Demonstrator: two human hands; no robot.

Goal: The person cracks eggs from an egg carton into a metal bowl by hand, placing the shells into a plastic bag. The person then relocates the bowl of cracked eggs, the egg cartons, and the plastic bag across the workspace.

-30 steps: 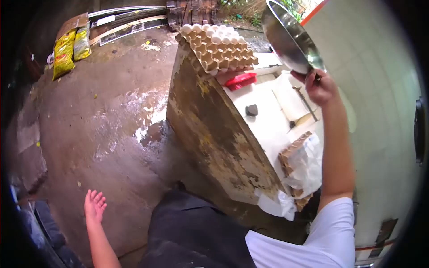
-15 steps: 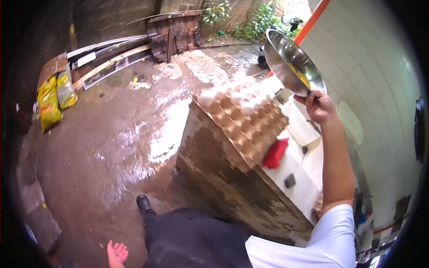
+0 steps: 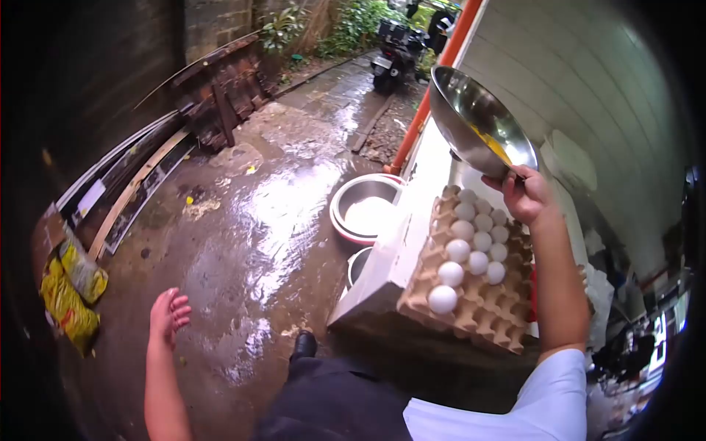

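Observation:
In my raised right hand (image 3: 526, 195) is the rim of a metal mixing bowl (image 3: 471, 140), which is tilted with its opening toward the upper right. Something yellow (image 3: 491, 144), like beaten egg, shows inside it. Below the bowl, a cardboard egg tray (image 3: 434, 253) lies on a ledge, partly filled with white eggs (image 3: 478, 262). My forearm covers part of the tray's right side. My left hand (image 3: 170, 316) hangs over the wet floor at the left, fingers apart and holding nothing.
Nested basins (image 3: 340, 213) stand on the wet floor (image 3: 220, 294) left of the ledge (image 3: 375, 290). An orange pole (image 3: 419, 128) rises beside the ledge. Planks (image 3: 140, 191) and yellow sacks (image 3: 68, 301) lie at the left. A motorcycle (image 3: 397, 55) is parked at the back.
My view has turned and moved forward along the ledge, bringing the basins and motorcycle into sight. My left hand has risen into fuller view. The bowl stays in my right hand.

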